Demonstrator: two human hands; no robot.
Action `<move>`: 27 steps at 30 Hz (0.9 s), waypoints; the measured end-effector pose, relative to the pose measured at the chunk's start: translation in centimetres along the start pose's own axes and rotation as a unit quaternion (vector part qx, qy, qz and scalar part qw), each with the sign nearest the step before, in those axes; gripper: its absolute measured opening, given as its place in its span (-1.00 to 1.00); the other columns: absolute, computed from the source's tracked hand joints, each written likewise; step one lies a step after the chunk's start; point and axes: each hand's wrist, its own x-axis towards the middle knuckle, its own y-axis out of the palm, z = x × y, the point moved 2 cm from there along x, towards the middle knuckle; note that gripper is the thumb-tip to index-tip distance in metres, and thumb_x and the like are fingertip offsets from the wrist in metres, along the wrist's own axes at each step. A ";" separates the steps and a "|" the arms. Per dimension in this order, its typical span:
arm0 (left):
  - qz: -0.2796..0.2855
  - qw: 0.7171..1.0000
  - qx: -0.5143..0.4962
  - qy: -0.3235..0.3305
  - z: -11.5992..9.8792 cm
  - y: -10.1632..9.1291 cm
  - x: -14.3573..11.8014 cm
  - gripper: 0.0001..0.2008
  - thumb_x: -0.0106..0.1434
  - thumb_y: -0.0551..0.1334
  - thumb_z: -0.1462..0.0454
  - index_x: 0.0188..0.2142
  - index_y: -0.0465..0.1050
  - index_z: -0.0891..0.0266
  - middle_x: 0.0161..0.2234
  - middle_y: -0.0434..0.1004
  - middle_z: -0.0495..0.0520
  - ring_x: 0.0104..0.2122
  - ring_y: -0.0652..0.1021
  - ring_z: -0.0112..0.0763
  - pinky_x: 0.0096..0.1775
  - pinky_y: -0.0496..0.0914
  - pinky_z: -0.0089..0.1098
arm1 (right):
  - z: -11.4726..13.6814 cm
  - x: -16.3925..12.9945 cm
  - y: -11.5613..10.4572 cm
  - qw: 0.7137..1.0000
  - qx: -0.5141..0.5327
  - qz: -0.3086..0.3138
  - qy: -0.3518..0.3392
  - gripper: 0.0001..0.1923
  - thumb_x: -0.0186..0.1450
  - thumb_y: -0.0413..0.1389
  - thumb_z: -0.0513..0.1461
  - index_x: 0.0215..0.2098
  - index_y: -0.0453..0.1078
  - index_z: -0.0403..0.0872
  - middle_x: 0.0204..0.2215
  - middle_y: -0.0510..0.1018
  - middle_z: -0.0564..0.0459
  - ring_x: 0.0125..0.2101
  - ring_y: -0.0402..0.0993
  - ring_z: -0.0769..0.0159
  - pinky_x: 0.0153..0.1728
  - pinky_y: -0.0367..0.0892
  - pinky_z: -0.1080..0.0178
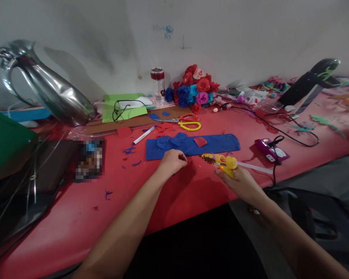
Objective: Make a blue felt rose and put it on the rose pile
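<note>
Near the front edge of the red table (75,217), the right hand (241,182) grips a yellow glue gun (222,161), fingers wrapped round its handle, nozzle aimed left toward the left hand (171,162). That hand's fingertips are pinched together on something red, too small to make out, just below the blue felt strip (215,144) carrying cut blue and red pieces. Behind it lie yellow-handled scissors (187,123) and a white marker (144,135) whose print is unreadable. Blue scribbles on the wall (165,31) cannot be read. A patch beside the steel jug (49,89) is blurred out. Felt roses (193,90) cluster beside a clear red-capped jar (158,83), contents unclear.
</note>
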 end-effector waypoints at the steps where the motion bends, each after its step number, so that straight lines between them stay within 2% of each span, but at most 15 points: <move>1: 0.000 1.000 -0.001 -0.001 0.0 0.0 0.0 -0.84 0.01 0.24 0.39 -0.40 0.59 0.23 -0.43 0.61 0.05 -0.38 0.55 -0.39 -0.28 0.37 -0.44 | 0.1 -0.1 0.2 1.000 0.006 0.008 -0.003 -0.59 0.26 -0.01 0.00 -0.16 0.47 -0.12 -0.33 0.60 -0.08 -0.30 0.52 0.11 -0.26 0.39 0.19; 5: 0.000 1.000 0.002 -0.004 0.1 0.1 0.1 -0.84 0.02 0.24 0.38 -0.39 0.59 0.24 -0.43 0.61 0.06 -0.38 0.55 -0.39 -0.28 0.37 -0.44 | 0.7 -0.5 1.4 0.997 0.023 0.068 -0.017 -0.62 0.29 -0.01 -0.02 -0.13 0.47 -0.07 -0.29 0.61 -0.05 -0.26 0.53 0.12 -0.22 0.39 0.19; 7: 0.001 1.000 0.004 -0.003 0.0 0.1 0.0 -0.83 0.02 0.24 0.37 -0.38 0.60 0.25 -0.42 0.61 0.07 -0.38 0.55 -0.39 -0.27 0.37 -0.43 | 0.7 -0.6 1.8 0.996 0.023 0.079 -0.019 -0.63 0.28 0.00 -0.02 -0.15 0.48 -0.06 -0.29 0.61 -0.05 -0.24 0.53 0.11 -0.22 0.39 0.19; 14: -0.005 1.000 0.000 -0.002 -0.1 0.0 -0.1 -0.84 0.02 0.24 0.38 -0.40 0.59 0.23 -0.46 0.60 0.05 -0.39 0.54 -0.40 -0.29 0.37 -0.45 | 0.6 -0.5 1.5 0.997 0.013 0.068 -0.026 -0.65 0.30 -0.01 -0.04 -0.20 0.48 -0.07 -0.32 0.61 -0.06 -0.28 0.54 0.12 -0.24 0.39 0.20; 18: -0.004 1.000 -0.003 -0.005 -0.1 0.1 0.0 -0.85 0.02 0.24 0.39 -0.42 0.58 0.24 -0.46 0.60 0.05 -0.40 0.54 -0.40 -0.31 0.36 -0.45 | 0.9 -0.6 1.4 0.997 0.019 0.070 -0.027 -0.66 0.28 0.01 -0.05 -0.17 0.48 -0.06 -0.26 0.62 -0.06 -0.22 0.54 0.10 -0.22 0.39 0.19; 22: -0.004 1.000 -0.002 -0.005 0.0 0.1 0.0 -0.85 0.01 0.24 0.39 -0.43 0.58 0.22 -0.46 0.60 0.04 -0.39 0.54 -0.40 -0.29 0.37 -0.45 | 0.9 -0.3 1.3 0.998 0.015 0.062 -0.018 -0.66 0.27 0.00 -0.03 -0.23 0.49 -0.06 -0.32 0.62 -0.06 -0.28 0.55 0.10 -0.26 0.40 0.19; 27: 0.000 1.000 -0.002 -0.008 0.0 0.1 0.0 -0.84 0.03 0.23 0.38 -0.40 0.59 0.24 -0.43 0.61 0.06 -0.38 0.55 -0.39 -0.27 0.37 -0.44 | 0.9 0.0 1.5 0.997 0.011 0.068 -0.034 -0.65 0.26 0.01 -0.03 -0.16 0.49 -0.04 -0.26 0.62 -0.06 -0.22 0.54 0.09 -0.19 0.39 0.16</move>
